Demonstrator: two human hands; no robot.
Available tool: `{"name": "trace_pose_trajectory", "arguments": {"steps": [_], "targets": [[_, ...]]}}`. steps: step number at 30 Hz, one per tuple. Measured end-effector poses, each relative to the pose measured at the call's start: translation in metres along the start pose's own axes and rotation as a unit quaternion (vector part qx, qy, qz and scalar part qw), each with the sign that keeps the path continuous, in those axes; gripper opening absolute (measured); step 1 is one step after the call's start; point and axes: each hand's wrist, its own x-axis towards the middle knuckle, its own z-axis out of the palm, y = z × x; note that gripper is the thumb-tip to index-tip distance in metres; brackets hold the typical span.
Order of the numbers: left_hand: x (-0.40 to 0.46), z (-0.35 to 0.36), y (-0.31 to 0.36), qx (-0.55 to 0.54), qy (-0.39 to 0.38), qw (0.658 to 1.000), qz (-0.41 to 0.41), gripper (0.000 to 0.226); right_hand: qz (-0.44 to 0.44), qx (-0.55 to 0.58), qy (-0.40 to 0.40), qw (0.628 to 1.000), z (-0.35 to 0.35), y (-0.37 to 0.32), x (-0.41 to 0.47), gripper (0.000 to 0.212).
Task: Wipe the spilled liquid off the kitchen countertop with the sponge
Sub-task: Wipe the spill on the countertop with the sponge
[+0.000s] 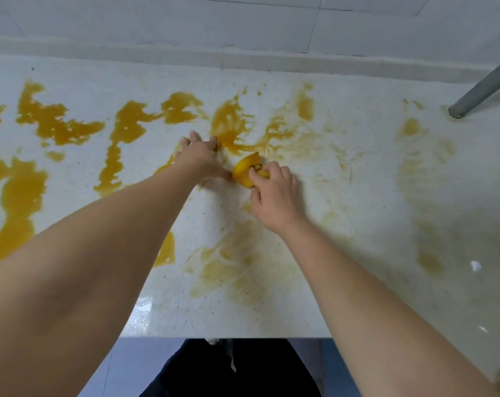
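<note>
So the pale speckled tabletop (343,196) is the big thing here, and it's a mess: thick orange spilled liquid (56,121) sits in pools from 9 to 11 o'clock, while the 3 o'clock side only has thin smeared streaks, so I'd guess roughly half is done. Next down, the left hand (200,156) lies flat just at 9 o'clock of the sponge, fingers straight and a bit spread, pressing on the wet surface right at the edge of a puddle. The right hand (274,193) has its fingers curled over the sponge (247,170), gripping it from the near side. That sponge sits about mid-tabletop, yellow, crumpled up and clearly soaked with the orange stuff. Tip for this step, imo: press down hard and drag in long overlapping strokes toward 9 o'clock, pulling liquid inward instead of pushing it around. It looks saturated, so wringing it out first would probably stop it from just smearing.
</note>
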Motion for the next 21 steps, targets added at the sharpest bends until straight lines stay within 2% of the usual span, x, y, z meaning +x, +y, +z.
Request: {"name": "trace_pose_trajectory", "arguments": {"steps": [1,2,5,6,7,10,11,12,15,16,19,20,21], "targets": [[0.002,0.001,-0.001,0.003,-0.001,1.000,0.002,0.108,-0.019,-0.008,-0.001,1.000,0.000,0.004,0.006,0.040],[0.004,0.001,-0.003,0.007,-0.003,1.000,0.006,0.110,-0.003,-0.028,0.012,1.000,-0.001,0.014,0.015,0.039],[0.005,0.002,-0.006,0.004,-0.005,1.000,0.010,0.113,0.178,-0.017,0.037,0.983,-0.016,0.044,0.041,0.032],[0.005,0.002,-0.006,0.001,-0.004,1.000,0.009,0.113,0.192,-0.002,0.036,0.981,-0.018,0.042,0.044,0.030],[0.006,0.002,-0.005,-0.006,-0.003,1.000,0.005,0.113,0.155,0.003,0.034,0.987,-0.018,0.033,0.047,0.028],[0.006,0.002,-0.003,-0.029,0.002,1.000,-0.005,0.114,-0.062,0.008,-0.006,0.998,-0.005,0.000,0.039,0.033],[0.005,0.002,-0.004,-0.032,0.005,0.999,-0.006,0.114,-0.080,0.007,-0.011,0.997,-0.003,0.001,0.040,0.034],[0.005,0.002,-0.004,-0.032,0.005,0.999,-0.003,0.113,-0.054,-0.008,-0.001,0.998,-0.004,0.009,0.048,0.036],[0.003,0.001,-0.003,-0.030,0.002,1.000,0.002,0.109,0.134,-0.008,0.025,0.991,-0.015,0.032,0.066,0.035],[0.003,0.000,-0.002,-0.030,0.003,1.000,0.000,0.108,0.142,0.002,0.023,0.990,-0.016,0.030,0.068,0.035],[0.008,-0.001,0.002,-0.045,0.011,0.999,-0.012,0.106,-0.025,-0.004,-0.009,1.000,-0.005,0.006,0.054,0.040],[0.011,-0.002,0.004,-0.045,0.019,0.999,-0.013,0.108,-0.055,-0.008,-0.008,0.998,-0.002,0.008,0.053,0.042],[0.016,-0.005,0.006,-0.039,0.024,0.999,-0.014,0.111,-0.045,-0.018,-0.002,0.999,-0.004,0.016,0.060,0.043]]}}
